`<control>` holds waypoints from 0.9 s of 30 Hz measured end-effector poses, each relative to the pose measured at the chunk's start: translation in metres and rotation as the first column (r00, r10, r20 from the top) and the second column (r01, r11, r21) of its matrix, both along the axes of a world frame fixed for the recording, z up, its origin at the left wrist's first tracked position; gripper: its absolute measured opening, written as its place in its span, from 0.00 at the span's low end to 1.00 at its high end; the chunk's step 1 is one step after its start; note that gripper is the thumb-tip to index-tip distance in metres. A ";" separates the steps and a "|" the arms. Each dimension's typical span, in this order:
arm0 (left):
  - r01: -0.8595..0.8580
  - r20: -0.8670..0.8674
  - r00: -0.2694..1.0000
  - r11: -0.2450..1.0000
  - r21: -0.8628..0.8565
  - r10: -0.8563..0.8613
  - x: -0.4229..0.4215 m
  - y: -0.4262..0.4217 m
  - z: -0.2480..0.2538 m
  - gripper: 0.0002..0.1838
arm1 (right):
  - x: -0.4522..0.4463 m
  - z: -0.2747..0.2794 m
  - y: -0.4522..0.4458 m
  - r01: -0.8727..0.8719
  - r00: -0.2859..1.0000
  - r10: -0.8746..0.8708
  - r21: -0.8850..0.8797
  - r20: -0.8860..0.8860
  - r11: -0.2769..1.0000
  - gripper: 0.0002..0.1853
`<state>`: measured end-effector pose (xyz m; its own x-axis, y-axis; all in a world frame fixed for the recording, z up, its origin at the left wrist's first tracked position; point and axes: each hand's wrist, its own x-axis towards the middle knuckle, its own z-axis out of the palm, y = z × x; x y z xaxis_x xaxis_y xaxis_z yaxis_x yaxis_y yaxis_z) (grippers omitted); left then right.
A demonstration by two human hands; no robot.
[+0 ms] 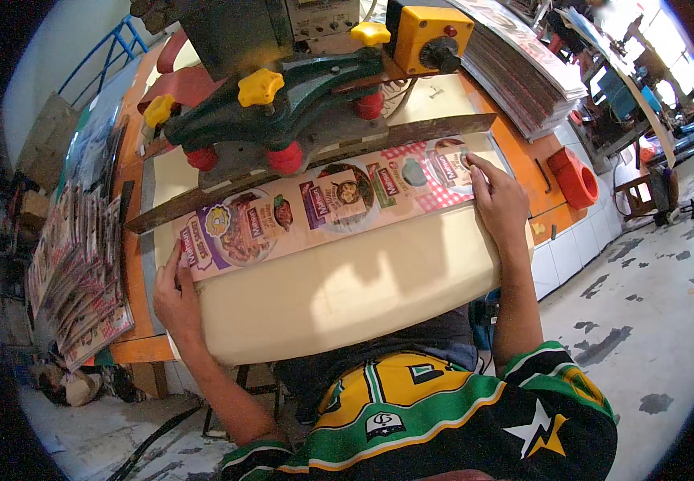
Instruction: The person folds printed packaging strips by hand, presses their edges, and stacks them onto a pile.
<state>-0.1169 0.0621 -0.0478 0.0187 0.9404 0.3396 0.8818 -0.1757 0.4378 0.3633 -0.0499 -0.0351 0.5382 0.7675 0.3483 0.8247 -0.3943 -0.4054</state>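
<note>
A long printed sheet [283, 228] with food pictures lies across the pale board [347, 289], its far edge along a metal bar [307, 174]. My left hand [177, 298] holds the sheet's left end, fingertips at the edge. At the other end, my right hand [501, 197] pinches the corner between thumb and fingers. Just beyond the bar stands a dark green machine frame [323, 92] with yellow star knobs [260, 87] and red round parts [285, 158] below it.
A tall stack of printed sheets [515, 72] sits at the back right, near a red ring-shaped piece [573, 178] and a hex key [542, 176]. Bundled printed sheets [82, 264] lean at the left. A yellow control box [433, 40] is mounted on the machine.
</note>
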 end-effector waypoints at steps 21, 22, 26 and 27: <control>-0.007 0.246 0.969 0.999 0.053 -0.006 0.000 -0.003 -0.001 0.22 | -0.003 0.001 -0.002 0.006 0.980 0.035 0.204 -0.195 0.979 0.17; -0.007 0.246 0.969 0.999 0.053 -0.006 -0.001 -0.004 -0.002 0.22 | -0.003 0.001 -0.003 0.006 0.980 0.035 0.204 -0.195 0.979 0.17; -0.014 0.273 0.961 0.974 0.226 -0.050 0.000 -0.005 0.000 0.23 | 0.007 -0.006 -0.005 -0.047 0.946 0.167 0.393 -0.279 0.919 0.22; 0.017 0.260 0.960 0.951 0.310 -0.102 -0.001 -0.004 0.001 0.23 | 0.009 -0.008 -0.005 -0.101 0.946 0.228 0.459 -0.230 0.882 0.24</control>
